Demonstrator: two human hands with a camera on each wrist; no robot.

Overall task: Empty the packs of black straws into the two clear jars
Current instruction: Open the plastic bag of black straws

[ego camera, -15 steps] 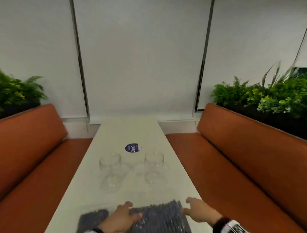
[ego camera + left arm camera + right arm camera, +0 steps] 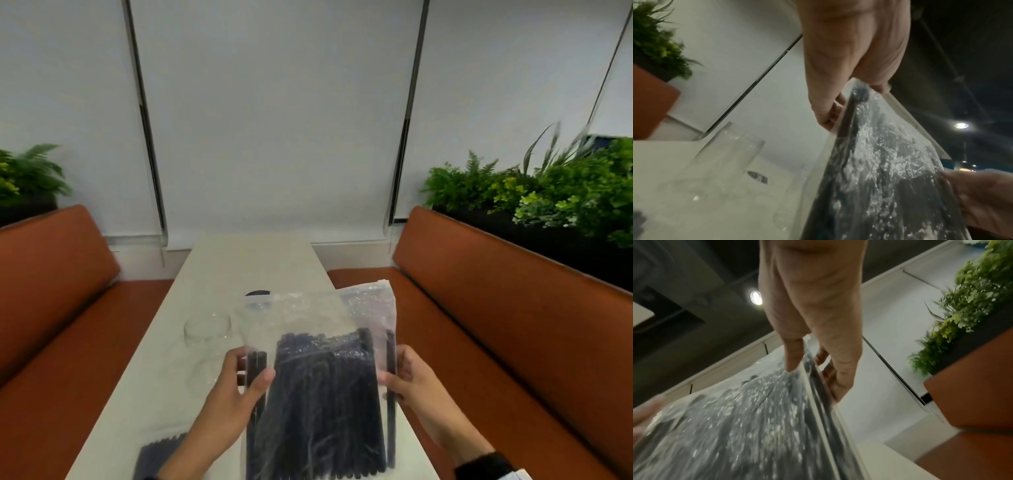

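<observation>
I hold a clear plastic pack of black straws (image 2: 325,404) upright above the near end of the white table (image 2: 212,270). My left hand (image 2: 239,387) pinches its left edge, thumb in front, and my right hand (image 2: 404,380) pinches its right edge. The wrist views show the same grips: left hand (image 2: 840,104) on the pack (image 2: 879,170), right hand (image 2: 809,360) on the pack (image 2: 748,418). One clear jar (image 2: 207,334) stands left of the pack, also close by as jar (image 2: 723,155). The pack hides the other jar. A second pack of straws (image 2: 157,455) lies flat at the near left.
Orange bench seats (image 2: 513,308) run along both sides of the narrow table, with planters of greenery (image 2: 555,192) behind them. A dark round sticker (image 2: 257,293) lies on the table beyond the jars. White blinds (image 2: 274,113) close the far end.
Both hands lifted one pack from flat on the table to upright in front of me, so it now covers the right jar. The other pack stayed on the table.
</observation>
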